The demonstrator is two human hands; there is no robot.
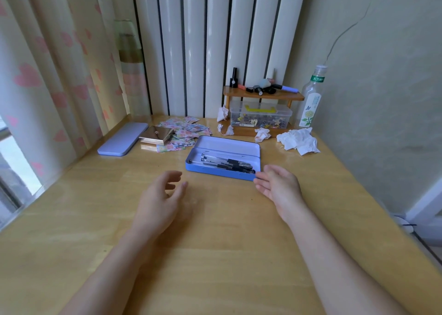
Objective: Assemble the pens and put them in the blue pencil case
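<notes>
The blue pencil case (215, 172) lies open in the middle of the wooden desk, and several clear pens with black grips (227, 164) lie inside it. Its lid (123, 138) rests apart at the left, near the curtain. My left hand (161, 198) hovers over the desk just left of and below the case, with fingers loosely curled and apart and nothing in them. My right hand (278, 185) is open, palm turned inward, its fingertips close to the case's right front corner. Neither hand holds anything.
Stickers (185, 133) and a small shiny box (156, 135) lie behind the case on the left. At the back right stand a wooden shelf (263, 95) with small bottles, a clear plastic box (260, 117), crumpled tissues (299, 141) and a clear bottle (311, 99).
</notes>
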